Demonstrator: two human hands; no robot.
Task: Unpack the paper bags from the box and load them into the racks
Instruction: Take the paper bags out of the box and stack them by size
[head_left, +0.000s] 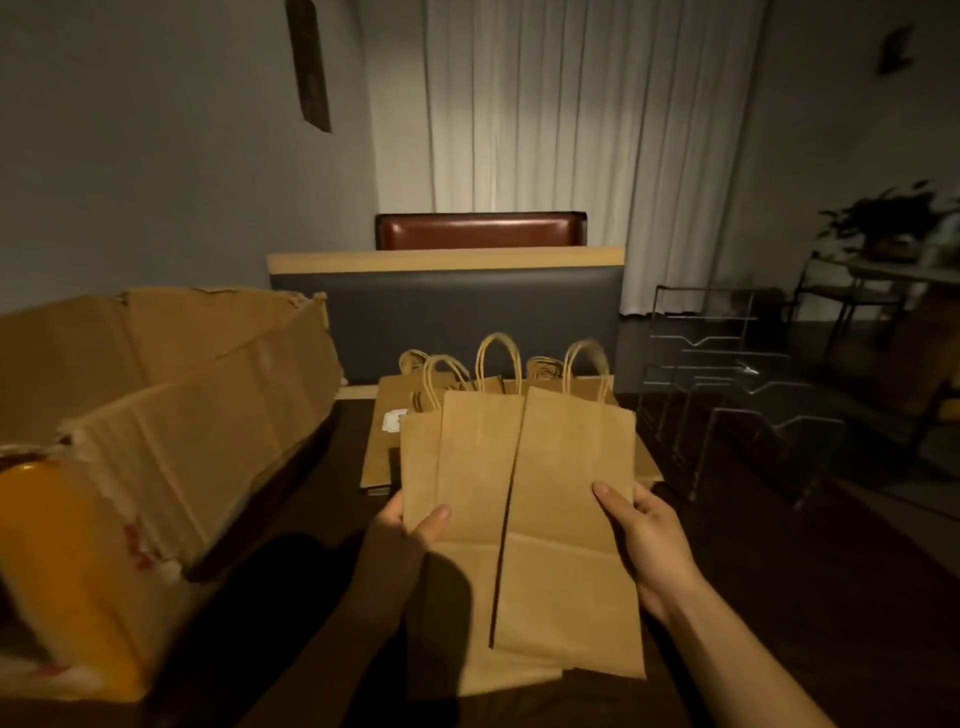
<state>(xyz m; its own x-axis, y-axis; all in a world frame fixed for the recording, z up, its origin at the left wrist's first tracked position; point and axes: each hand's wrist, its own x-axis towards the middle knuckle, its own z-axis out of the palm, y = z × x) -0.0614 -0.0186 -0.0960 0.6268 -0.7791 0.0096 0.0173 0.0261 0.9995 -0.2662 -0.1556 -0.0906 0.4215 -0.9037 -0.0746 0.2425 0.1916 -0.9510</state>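
I hold flat brown paper bags above the dark table, fanned apart. My left hand (415, 525) grips the left bags (467, 467) at their left edge, thumb on top. My right hand (644, 530) grips the right bag (571, 519) at its right edge. Their twisted paper handles point away from me. Under them lies a pile of more paper bags (384, 441) flat on the table. The open cardboard box (171, 415) sits to the left with torn flaps. The wire racks (737, 405) stand to the right, with no bags visible in them.
A grey booth seat back with a wooden top (447, 306) runs behind the table. A brown chair back (480, 231) and white curtains are beyond it. A plant on a metal stand (883, 228) is at the far right. Something yellow (47, 545) shows on the box's near end.
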